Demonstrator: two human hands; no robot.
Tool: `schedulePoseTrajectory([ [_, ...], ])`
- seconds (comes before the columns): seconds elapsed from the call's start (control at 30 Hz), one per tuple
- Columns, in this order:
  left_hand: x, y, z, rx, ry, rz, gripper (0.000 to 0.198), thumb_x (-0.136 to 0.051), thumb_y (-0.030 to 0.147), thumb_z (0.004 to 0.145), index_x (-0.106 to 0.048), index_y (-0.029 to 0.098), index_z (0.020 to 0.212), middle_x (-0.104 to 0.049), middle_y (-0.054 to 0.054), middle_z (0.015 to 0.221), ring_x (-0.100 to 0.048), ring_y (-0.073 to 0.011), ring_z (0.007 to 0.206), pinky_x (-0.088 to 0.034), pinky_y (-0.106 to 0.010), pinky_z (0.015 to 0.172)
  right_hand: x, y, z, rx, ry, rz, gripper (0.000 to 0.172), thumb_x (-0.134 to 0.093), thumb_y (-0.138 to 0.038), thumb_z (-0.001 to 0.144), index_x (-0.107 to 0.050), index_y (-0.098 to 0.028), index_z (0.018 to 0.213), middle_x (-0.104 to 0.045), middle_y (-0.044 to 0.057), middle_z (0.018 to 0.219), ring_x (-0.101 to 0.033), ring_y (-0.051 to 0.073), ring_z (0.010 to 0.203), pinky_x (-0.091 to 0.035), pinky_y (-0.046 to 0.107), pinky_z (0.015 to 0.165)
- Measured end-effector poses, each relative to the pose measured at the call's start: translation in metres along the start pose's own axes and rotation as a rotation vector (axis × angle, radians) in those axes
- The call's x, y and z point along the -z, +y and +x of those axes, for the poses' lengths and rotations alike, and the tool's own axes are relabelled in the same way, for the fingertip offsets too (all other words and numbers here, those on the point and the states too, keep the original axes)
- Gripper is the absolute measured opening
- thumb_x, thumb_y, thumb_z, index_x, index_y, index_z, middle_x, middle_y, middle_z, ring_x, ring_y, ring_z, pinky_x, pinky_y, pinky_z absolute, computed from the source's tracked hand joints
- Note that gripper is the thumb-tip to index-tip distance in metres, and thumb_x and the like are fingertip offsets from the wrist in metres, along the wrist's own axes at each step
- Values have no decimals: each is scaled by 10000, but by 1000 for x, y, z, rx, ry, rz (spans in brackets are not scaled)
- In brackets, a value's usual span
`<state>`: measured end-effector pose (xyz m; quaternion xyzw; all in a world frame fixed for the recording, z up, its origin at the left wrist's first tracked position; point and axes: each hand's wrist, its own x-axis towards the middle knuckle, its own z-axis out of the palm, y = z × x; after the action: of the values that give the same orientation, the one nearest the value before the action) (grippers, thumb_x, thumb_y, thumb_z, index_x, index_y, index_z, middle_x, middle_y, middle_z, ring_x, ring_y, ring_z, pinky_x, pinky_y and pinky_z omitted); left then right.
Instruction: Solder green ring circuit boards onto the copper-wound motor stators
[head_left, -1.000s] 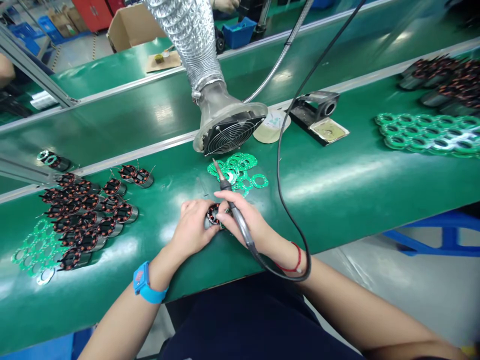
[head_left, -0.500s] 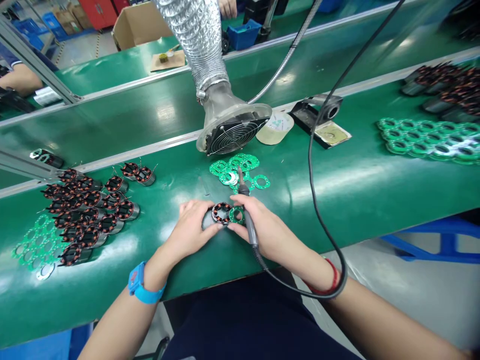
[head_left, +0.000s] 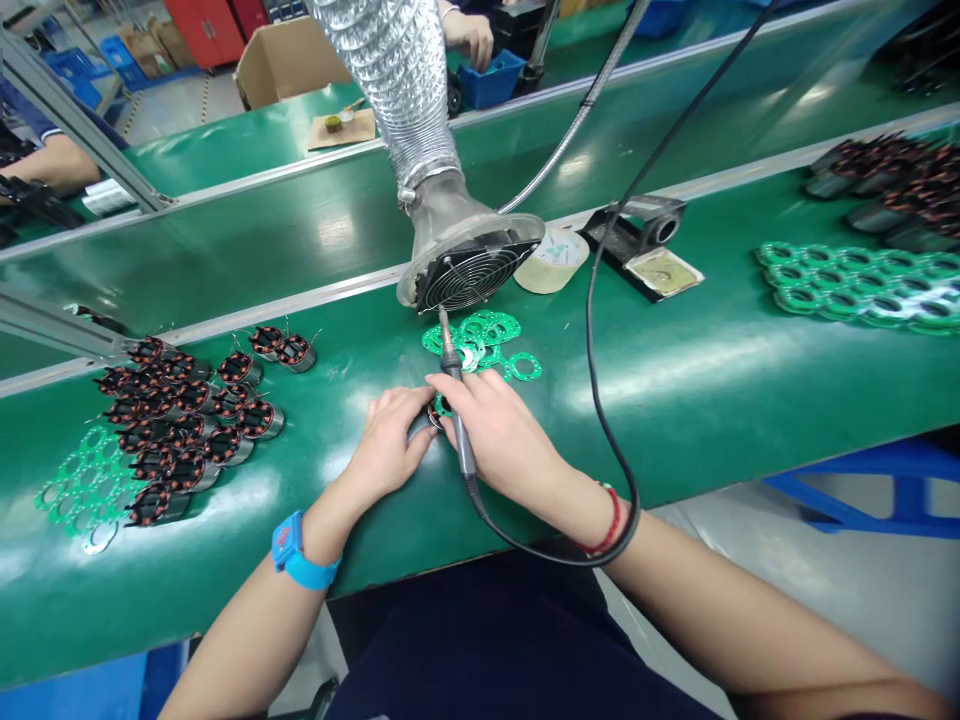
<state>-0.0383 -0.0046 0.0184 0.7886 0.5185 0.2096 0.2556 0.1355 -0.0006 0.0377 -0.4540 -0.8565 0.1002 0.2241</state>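
Note:
My left hand (head_left: 390, 437) wraps round the side of a metal motor stator (head_left: 418, 424) on the green table. My right hand (head_left: 499, 425) is closed on a soldering iron (head_left: 460, 420), whose tip points up and away from me, and its fingers also reach the stator. A green ring board lies over the stator's top, mostly hidden by my right fingers. Just beyond my hands lies a loose pile of green ring boards (head_left: 491, 327), with a single ring board (head_left: 524, 366) at its right.
A fume extractor (head_left: 472, 275) hangs beyond the hands. Stators (head_left: 187, 400) and ring boards (head_left: 86, 480) stand left; panelled boards (head_left: 862, 285) lie right. A tape roll (head_left: 553, 260) and iron stand (head_left: 637, 240) are behind. Another person's hand (head_left: 472, 38) is across the partition.
My right hand has moved left with the iron, bringing the ring board from beside the stator to over its top. The cable has swung left. Across the partition, the other person's hand shows more.

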Motion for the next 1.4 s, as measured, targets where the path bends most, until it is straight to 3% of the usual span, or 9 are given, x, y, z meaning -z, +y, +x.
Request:
schedulePoseTrajectory([
  [0.1, -3, -2, 1, -9, 5, 13, 372, -534, 207, 859, -512, 179, 1230, -623, -107, 1177, -534, -251, 1085, -405, -447, 930, -7, -1, -1, -9, 63, 63, 378, -457, -163, 893, -480, -153, 1270, -622, 131, 995, -515, 270, 859, -482, 435, 776],
  [0.3, 0, 3, -3, -30, 41, -58, 338, -506, 185, 862, -494, 194, 1200, -601, -99, 1190, -528, -235, 1116, -394, -423, 961, -17, 0, -17, -163, 171, 201, 435, -570, -297, 862, -466, -198, 1273, -662, 124, 1086, -557, 308, 957, -465, 473, 803],
  [0.47, -8, 14, -1, -70, 97, -60, 349, -588, 314, 853, -493, 175, 1158, -592, -113, 1141, -534, -241, 1087, -422, -405, 930, -22, 7, -31, -147, 163, 333, 462, -452, -101, 839, -441, -216, 1287, -629, 113, 1181, -578, 264, 1031, -472, 447, 856],
  [0.6, -15, 19, 2, -100, 155, 17, 305, -569, 325, 874, -523, 156, 1124, -615, -110, 1048, -565, -235, 985, -465, -398, 869, -25, 12, -31, -170, 204, 383, 432, -445, -95, 853, -441, -234, 1263, -646, 92, 1121, -599, 243, 1010, -490, 433, 865],
  [0.77, -3, 19, 2, -152, 50, 55, 328, -520, 266, 895, -532, 173, 1209, -588, -116, 1102, -563, -227, 1032, -494, -396, 893, -27, 13, -29, -204, 294, 385, 420, -485, -112, 830, -448, -238, 1229, -625, 66, 979, -609, 227, 915, -512, 411, 828],
  [0.9, 5, 20, 1, -159, -32, 61, 318, -532, 227, 875, -572, 180, 1187, -555, -125, 1198, -557, -232, 1105, -502, -391, 928, -26, 16, -32, -206, 271, 396, 399, -493, -131, 848, -447, -249, 1227, -645, 41, 914, -621, 219, 872, -504, 406, 813],
  [1.1, -12, 18, 3, -155, 112, 74, 310, -520, 231, 883, -552, 176, 1186, -588, -122, 1176, -586, -224, 1091, -512, -375, 938, -28, 20, -34, -244, 261, 508, 390, -526, -148, 847, -447, -258, 1212, -661, 23, 906, -652, 199, 857, -517, 366, 802],
  [1.23, -17, 13, 4, -170, 153, 88, 398, -506, 240, 897, -452, 187, 1287, -608, -121, 1160, -591, -227, 1081, -499, -387, 947, -29, 19, -35, -211, 260, 493, 386, -513, -134, 847, -447, -255, 1207, -660, 21, 870, -647, 202, 820, -523, 368, 783],
  [1.4, -20, 9, 0, -51, 115, 20, 799, -603, 308, 825, -129, 171, 1453, -497, -182, 1298, -524, -280, 1186, -449, -458, 985, -19, 20, -29, -117, 210, 319, 436, -523, -149, 828, -436, -217, 1249, -631, 97, 1009, -595, 265, 932, -505, 464, 814],
])
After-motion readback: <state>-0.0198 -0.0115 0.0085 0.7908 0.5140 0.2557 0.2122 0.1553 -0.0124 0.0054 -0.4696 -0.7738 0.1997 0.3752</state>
